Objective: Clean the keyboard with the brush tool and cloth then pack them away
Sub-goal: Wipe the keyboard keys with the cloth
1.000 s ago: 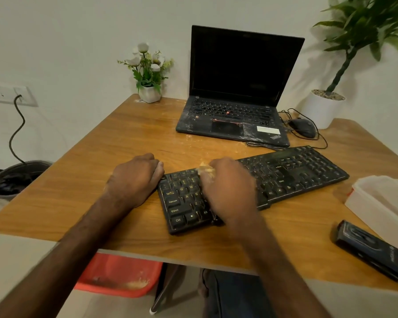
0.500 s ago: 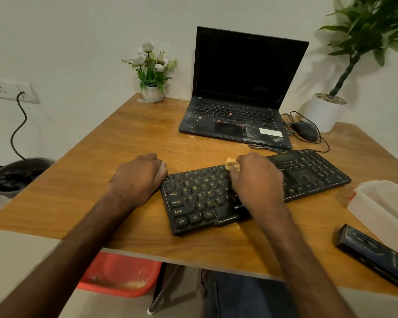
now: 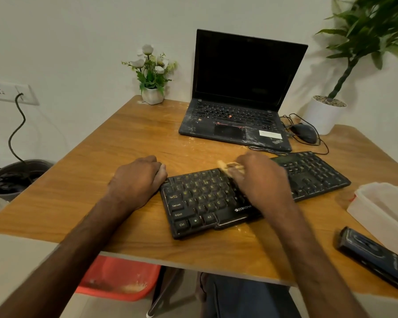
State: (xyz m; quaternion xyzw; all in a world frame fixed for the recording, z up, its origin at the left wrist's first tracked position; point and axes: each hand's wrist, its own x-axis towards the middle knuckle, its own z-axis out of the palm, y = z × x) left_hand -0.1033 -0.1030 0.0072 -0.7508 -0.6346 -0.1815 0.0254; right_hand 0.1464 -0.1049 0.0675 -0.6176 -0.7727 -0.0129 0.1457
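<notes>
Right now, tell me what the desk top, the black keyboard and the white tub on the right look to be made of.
Desk top: wood or wood-look laminate, going by the grain lines; the glossy reflections suggest a smooth, sealed finish.
Black keyboard: probably moulded plastic, matte, with printed legends on the keys.
White tub: likely translucent plastic, milky, with light showing through its wall.

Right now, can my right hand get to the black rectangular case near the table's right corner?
Probably yes: only bare wooden table lies between the right hand and the black rectangular case. But it grips a pale cleaning tool over the black keyboard, so it isn't free.
</notes>
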